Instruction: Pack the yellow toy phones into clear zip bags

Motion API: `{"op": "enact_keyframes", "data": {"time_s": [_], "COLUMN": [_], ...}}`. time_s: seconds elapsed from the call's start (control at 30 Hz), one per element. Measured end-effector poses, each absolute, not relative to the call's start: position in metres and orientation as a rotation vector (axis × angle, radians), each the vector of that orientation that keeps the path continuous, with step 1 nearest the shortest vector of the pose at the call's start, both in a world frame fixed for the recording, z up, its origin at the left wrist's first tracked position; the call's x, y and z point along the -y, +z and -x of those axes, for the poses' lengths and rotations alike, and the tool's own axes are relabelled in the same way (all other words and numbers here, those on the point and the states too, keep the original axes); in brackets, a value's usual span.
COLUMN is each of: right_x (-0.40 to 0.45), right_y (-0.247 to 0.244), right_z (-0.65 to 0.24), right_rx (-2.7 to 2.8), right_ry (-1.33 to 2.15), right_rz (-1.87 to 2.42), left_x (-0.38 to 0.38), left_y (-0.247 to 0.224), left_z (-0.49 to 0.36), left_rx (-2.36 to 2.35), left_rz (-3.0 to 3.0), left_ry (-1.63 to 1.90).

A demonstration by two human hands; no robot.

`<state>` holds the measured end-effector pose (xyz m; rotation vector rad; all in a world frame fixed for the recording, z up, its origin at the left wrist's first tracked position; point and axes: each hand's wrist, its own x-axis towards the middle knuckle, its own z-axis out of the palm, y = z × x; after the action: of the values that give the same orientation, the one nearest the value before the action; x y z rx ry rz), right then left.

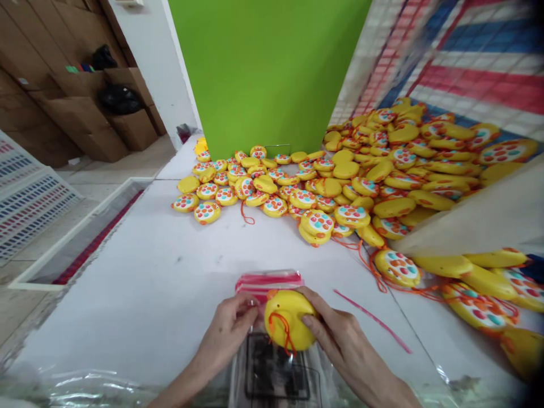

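My right hand (pixel 346 337) grips a yellow chick-shaped toy (pixel 293 311), its plain back up and an orange cord looped across it. Clear plastic bags with pink strips (pixel 272 279) at their far end lie below the toy at the table's near side. My left hand (pixel 229 326) pinches the edge of a bag beside the pink strips, left of the toy. Dark printed outlines (pixel 276 374) show through the clear plastic. The toy hides part of the bags.
Many similar toys (pixel 302 198) with coloured dots on white cover the table's far side and right. A green panel (pixel 272 68) stands behind them. A loose pink strip (pixel 374 322) lies right of my hand. Cartons (pixel 85 122) and a white plastic crate (pixel 34 198) are at left.
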<state>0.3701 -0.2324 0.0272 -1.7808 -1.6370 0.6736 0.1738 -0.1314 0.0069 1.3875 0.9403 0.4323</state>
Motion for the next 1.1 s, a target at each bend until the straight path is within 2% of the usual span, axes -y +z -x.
{"op": "enact_keyframes", "data": {"time_s": [0.23, 0.33, 0.43, 0.53, 0.73, 0.9, 1.1], "right_x": [0.232, 0.23, 0.226, 0.218, 0.205, 0.201, 0.212], "right_y": [0.031, 0.03, 0.029, 0.028, 0.02, 0.016, 0.013], "right_z": [-0.365, -0.361, -0.354, -0.344, -0.319, -0.31, -0.344], "right_rx": [2.096, 2.261, 2.094, 1.944, 2.022, 2.107, 1.56], "right_ry": [0.731, 0.592, 0.396, 0.387, 0.307, 0.111, 0.362], "right_rz": [1.81, 1.906, 1.967, 1.86, 1.862, 1.862, 1.948], "left_x": [0.135, 0.135, 0.137, 0.141, 0.15, 0.155, 0.157], "left_y": [0.003, 0.007, 0.005, -0.004, -0.006, 0.008, 0.008], "left_z": [-0.191, -0.192, -0.187, -0.179, -0.178, -0.186, -0.18], "left_rx": [-0.934, -0.925, -0.902, -0.893, -0.849, -0.946, -0.923], "left_rz": [-1.246, -1.265, -1.26, -1.248, -1.28, -1.592, -1.689], "left_ry": [0.457, 0.466, 0.462, 0.437, 0.437, 0.457, 0.419]}}
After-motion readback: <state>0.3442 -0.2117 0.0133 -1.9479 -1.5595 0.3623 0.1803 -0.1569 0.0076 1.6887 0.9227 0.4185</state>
